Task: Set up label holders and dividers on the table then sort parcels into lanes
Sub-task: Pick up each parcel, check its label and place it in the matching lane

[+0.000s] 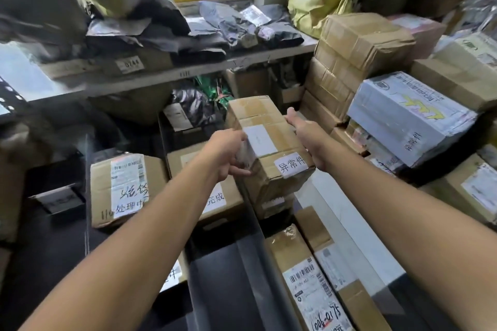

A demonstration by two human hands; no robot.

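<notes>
Both hands held one long cardboard parcel point(265, 142) above the dark table point(220, 277), tilted with its far end higher. The left hand point(228, 154) gripped its left side, fingers curled under the edge, and the right hand point(304, 134) pressed flat against its right side. A white handwritten label point(290, 165) sat near the parcel's near end, and a blank white sticker point(259, 141) lay on its top face.

Below the left forearm, a box with a shipping label point(126, 188) lay on the table, and just beside it to the right sat another box point(215, 196) with a white note, partly hidden by the arm. Two narrow parcels point(314, 282) lay side by side nearer the person on the right. A stack of boxes point(352, 67) rose at the right, with a grey printed carton point(411, 115) leaning against it. Dark plastic mailers point(166, 32) covered the shelf behind.
</notes>
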